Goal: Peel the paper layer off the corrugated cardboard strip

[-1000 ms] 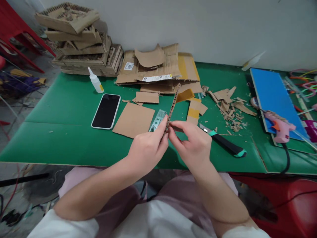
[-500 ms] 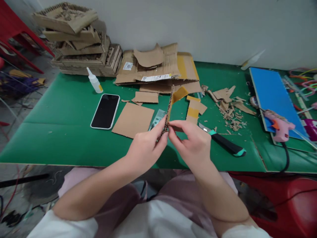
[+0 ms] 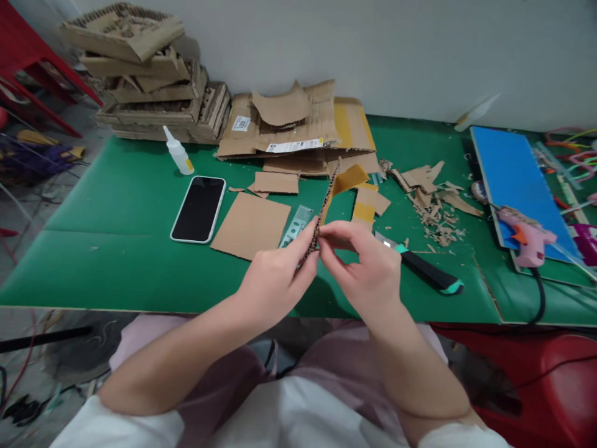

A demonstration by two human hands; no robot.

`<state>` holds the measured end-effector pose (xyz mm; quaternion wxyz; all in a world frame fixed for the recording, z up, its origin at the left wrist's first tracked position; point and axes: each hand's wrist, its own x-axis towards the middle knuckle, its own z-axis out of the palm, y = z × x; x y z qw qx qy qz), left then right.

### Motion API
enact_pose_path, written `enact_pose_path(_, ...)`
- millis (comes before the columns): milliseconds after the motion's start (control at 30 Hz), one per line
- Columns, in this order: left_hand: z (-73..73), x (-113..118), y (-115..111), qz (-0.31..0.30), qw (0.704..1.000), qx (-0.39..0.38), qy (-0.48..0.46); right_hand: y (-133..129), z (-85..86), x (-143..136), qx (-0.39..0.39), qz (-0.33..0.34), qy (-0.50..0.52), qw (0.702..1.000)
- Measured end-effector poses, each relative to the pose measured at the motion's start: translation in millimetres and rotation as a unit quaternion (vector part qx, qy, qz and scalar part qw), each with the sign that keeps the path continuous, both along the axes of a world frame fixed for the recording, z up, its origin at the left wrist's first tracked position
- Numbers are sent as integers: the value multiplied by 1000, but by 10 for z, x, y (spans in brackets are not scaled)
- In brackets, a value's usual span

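A piece of corrugated cardboard stands edge-on above the table, its fluted edge facing me. My left hand grips its lower end between thumb and fingers. On its right side, my right hand pinches the same piece near the bottom; the exact spot under the fingertips is hidden. A flap with yellow tape sticks out to the right from the upper part. Beneath and around the hands lie a square cardboard sheet, a clear green ruler and a utility knife with its blade out.
Left stand a phone, a glue bottle and stacked cardboard trays. Folded cardboard rests against the wall. Torn scraps, a taped cardboard strip, a pink glue gun and a blue board are right.
The cardboard piece's top has tilted to the right, its taped flap swinging right with it. My right hand has shifted very slightly; both hands keep their hold.
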<state>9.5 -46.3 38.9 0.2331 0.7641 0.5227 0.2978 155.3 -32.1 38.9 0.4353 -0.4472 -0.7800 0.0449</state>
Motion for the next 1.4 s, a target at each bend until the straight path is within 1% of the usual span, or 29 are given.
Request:
enact_pose_path(67, -8, -5, -3, -12, 1000, 24, 7, 0, 2, 5, -5, 10, 5, 1000)
enact_pose_path(167, -9, -12, -1, -23, 999, 27, 5, 9, 0, 10, -7, 13, 6, 1000)
enact_pose_path(333, 15, -12, 22, -25, 999, -17, -37, 33, -17, 15, 4, 29, 3, 1000)
enact_pose_path(433, 32, -14, 35, -28, 996, -51, -63, 36, -27, 18, 8, 28, 1, 1000)
enact_pose_path(567, 42, -22, 40, -33, 994, -73, -80, 34, -30, 20, 2, 25, -2, 1000)
enact_pose_path(767, 21, -45, 38, -43, 987, -111, -106, 47, -26, 24, 10, 32, -2, 999)
enact_pose_path(900, -3, -54, 42, -56, 976, -151, -150, 55, -25, 24, 17, 31, -10, 999)
enact_pose_path(1133, 3, -45, 50, -52, 972, -160, -162, 58, -23, 6, 58, 14, -39, 997)
enact_pose_path(1267, -25, -40, 45, -43, 971, -162, -171, 64, -23, 0, 75, 4, -58, 995)
enact_pose_path(1333, -43, -42, 45, -30, 967, -171, -185, 67, -28, 5, 79, 4, -68, 995)
enact_pose_path(1400, -47, -45, 52, -29, 957, -189, -220, 66, -32, 12, 75, 7, -65, 995)
